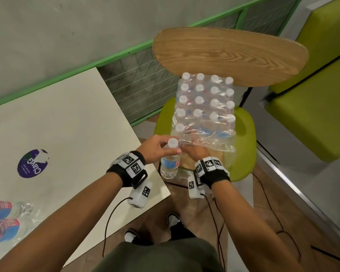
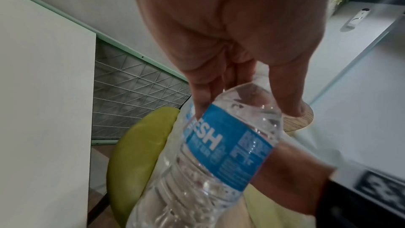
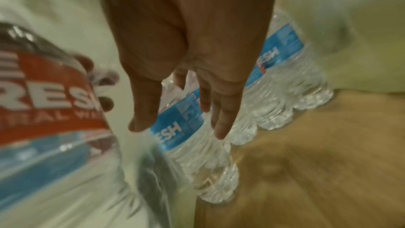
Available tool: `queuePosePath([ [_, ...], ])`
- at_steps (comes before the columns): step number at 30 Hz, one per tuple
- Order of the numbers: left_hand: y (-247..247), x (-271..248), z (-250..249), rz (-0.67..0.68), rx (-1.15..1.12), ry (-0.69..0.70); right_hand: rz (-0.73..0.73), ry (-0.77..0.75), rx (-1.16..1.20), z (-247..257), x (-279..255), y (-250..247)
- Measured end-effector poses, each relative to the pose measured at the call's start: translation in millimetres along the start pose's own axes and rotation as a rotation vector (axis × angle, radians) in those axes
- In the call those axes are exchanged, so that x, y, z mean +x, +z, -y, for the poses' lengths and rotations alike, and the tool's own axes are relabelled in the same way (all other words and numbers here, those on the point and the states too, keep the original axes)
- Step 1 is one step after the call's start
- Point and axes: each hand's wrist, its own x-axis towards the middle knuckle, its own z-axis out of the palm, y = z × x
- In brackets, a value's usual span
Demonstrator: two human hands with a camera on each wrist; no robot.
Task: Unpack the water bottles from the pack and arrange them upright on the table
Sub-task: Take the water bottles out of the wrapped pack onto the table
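Observation:
A shrink-wrapped pack of water bottles [image 1: 204, 107] stands on a green chair [image 1: 243, 154], its near end torn open. My left hand [image 1: 157, 148] grips one clear bottle [image 1: 170, 161] by its shoulder, just under the white cap, in the air between chair and table. In the left wrist view, fingers and thumb curl round that blue-labelled bottle [image 2: 221, 145]. My right hand [image 1: 194, 152] reaches under the loose plastic wrap [image 1: 206, 143] with straight fingers [image 3: 221, 119] near the bottles left in the pack [image 3: 197, 141]; it holds nothing.
The white table [image 1: 67, 124] with a purple sticker [image 1: 32, 163] lies at the left. Two bottles [image 1: 4, 218] lie at its near left edge. The chair's wooden back [image 1: 230, 54] rises behind the pack. A green bench [image 1: 312, 105] stands at the right. Cables hang from my wrists.

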Motion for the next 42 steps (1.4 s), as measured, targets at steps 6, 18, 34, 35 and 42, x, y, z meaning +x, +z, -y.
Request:
queuePosePath([
  [6,-8,-12,13,-0.031,-0.024,-0.047,-0.128,-0.079,-0.025,-3,9,3],
  [18,-42,-57,47,-0.272,-0.002,-0.176,0.359,-0.126,-0.500,-16,-32,6],
  [34,-147,-268,157,-0.913,0.049,-0.523,0.562,-0.549,-0.384,87,-38,306],
  [35,-153,-267,157,-0.921,0.071,-0.529,0.536,-0.568,-0.379,90,-35,315],
  [42,-202,-277,171,-0.991,0.264,-0.612,0.501,-0.626,-0.391,115,-35,382],
])
